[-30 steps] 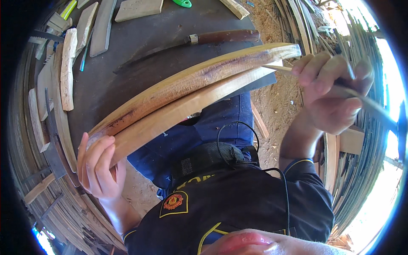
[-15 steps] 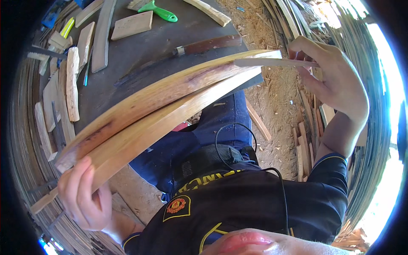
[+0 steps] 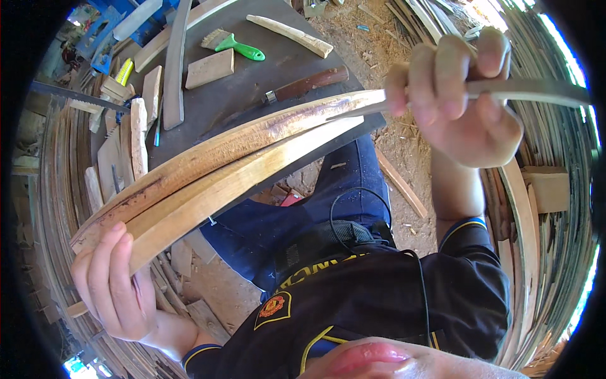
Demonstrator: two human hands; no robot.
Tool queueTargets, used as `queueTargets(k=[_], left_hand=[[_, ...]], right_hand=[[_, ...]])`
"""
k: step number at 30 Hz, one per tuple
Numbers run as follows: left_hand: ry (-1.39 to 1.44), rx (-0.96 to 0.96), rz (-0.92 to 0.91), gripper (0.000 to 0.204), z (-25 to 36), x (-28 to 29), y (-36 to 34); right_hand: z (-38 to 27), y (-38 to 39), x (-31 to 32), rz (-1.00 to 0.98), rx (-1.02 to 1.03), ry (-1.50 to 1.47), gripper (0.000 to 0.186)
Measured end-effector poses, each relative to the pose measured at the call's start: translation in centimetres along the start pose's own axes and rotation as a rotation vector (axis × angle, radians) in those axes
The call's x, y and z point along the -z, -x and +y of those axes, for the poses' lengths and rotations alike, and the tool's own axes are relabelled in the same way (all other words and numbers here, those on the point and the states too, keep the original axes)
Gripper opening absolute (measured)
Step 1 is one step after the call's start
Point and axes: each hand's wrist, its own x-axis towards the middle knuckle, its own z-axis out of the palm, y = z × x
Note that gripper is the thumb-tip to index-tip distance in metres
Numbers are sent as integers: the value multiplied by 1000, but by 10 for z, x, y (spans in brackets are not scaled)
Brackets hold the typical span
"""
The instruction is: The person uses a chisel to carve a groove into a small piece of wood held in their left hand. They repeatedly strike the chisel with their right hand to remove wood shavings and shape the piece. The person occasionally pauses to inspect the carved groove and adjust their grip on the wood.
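Note:
My left hand (image 3: 117, 284) is closed on the near-left end of a long curved piece of wood (image 3: 214, 170). A dark gap runs along it; I cannot tell whether it is one split piece or two side by side. Rough, purplish-brown wood lies on the far side of the gap, a pale sawn face on the near side. My right hand (image 3: 454, 101), raised at the upper right, is wrapped round a thin, slightly bent wooden strip (image 3: 536, 90). The strip's tapered end reaches left over the far end of the curved wood, and its other end passes right beyond my fingers.
On the dark table top (image 3: 252, 76) lie a green-handled brush (image 3: 237, 47), a wooden block (image 3: 210, 69), a wood-handled blade tool (image 3: 309, 85) and several wood pieces. A saw (image 3: 76, 93) sits at the left. Wood strips (image 3: 549, 252) are stacked at the right, with shavings on the floor.
My right hand has turned and moved a little left, its fingers now showing over the strip, which extends far to the right. The curved wood has shifted slightly left and down in view.

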Motion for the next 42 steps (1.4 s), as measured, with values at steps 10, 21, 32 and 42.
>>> queueTargets(k=[10,21,32,42], left_hand=[[-36,-101,-10,21,11,16,-25],[130,3,-26,30,11,15,-39],[222,82,-81,45,18,-3,-26],[250,254,9,42,19,-34,2]], right_hand=[[25,20,-32,257,78,124,27],[61,19,-45,458,97,127,30],[44,15,-48,576,-76,238,28],[26,4,-23,560,-41,220,19]])
